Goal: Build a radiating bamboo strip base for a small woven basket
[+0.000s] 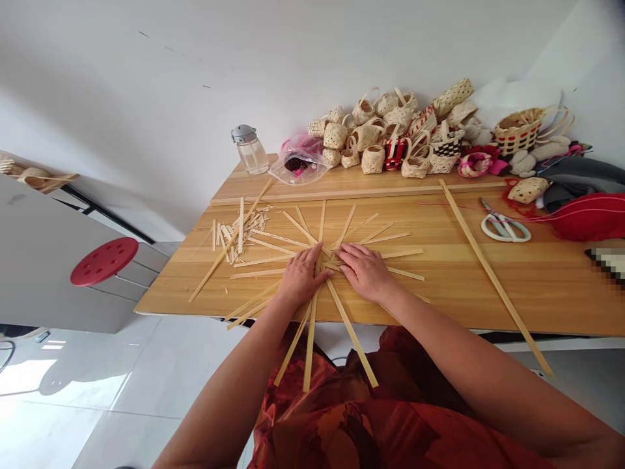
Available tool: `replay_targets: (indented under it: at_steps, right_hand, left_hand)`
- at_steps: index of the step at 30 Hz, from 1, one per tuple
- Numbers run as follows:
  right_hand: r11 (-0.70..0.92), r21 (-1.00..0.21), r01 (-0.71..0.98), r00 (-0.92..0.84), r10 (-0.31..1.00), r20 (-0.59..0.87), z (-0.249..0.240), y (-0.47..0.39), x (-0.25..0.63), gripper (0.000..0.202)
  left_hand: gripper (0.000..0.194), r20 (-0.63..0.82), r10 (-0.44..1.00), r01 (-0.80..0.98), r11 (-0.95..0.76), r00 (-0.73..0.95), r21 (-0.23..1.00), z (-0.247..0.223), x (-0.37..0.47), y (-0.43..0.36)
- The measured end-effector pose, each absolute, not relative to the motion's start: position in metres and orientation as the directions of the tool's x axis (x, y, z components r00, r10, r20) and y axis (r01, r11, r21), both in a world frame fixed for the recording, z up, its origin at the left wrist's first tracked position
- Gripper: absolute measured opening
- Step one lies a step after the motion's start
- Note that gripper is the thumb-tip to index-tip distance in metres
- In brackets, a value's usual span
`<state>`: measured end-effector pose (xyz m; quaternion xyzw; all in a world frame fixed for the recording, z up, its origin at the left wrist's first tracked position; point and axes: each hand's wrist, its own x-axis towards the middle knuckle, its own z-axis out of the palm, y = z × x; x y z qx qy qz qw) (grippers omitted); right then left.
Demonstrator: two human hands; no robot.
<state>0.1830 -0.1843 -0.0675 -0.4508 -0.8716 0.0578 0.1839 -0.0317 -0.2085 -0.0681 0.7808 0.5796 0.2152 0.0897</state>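
Pale flat strips (351,332) fan out like spokes from a woven centre on the wooden table, and a few overhang its front edge. My left hand (301,273) lies on the left side of that centre, fingers stretched forward over the strips. Just right of the centre rests my right hand (364,268), palm down with its fingers spread towards the middle. Between the two hands only a small part of the crossing shows; the rest is covered by the fingers.
Scrap strips (229,244) lie left, a long strip (493,280) and scissors (505,228) right. Small woven baskets (374,158), a bottle (252,153) and a plastic bag (303,163) stand along the back. A red stool (105,260) is beyond the table's left side.
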Motion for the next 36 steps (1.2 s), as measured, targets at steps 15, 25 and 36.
replay_targets:
  at_steps: [15,25,36]
  right_hand:
    - [0.575,-0.274,0.771,-0.523,0.817,0.242,-0.0663,-0.1845,0.1825,0.045]
    - [0.573,-0.275,0.772,-0.523,0.819,0.238,-0.0651,-0.1851,0.1822,0.045]
    - [0.574,-0.271,0.773,-0.523,0.817,0.242,-0.0656,-0.1849,0.1824,0.045]
  left_hand:
    - [0.072,0.246,0.939,0.867,-0.322,0.24,0.381,-0.0688,-0.0319,-0.2091]
    - [0.074,0.238,0.941,0.866,-0.318,0.239,0.386,-0.0694,-0.0325,-0.2088]
    - [0.075,0.243,0.937,0.869,-0.329,0.251,0.37,-0.0685,-0.032,-0.209]
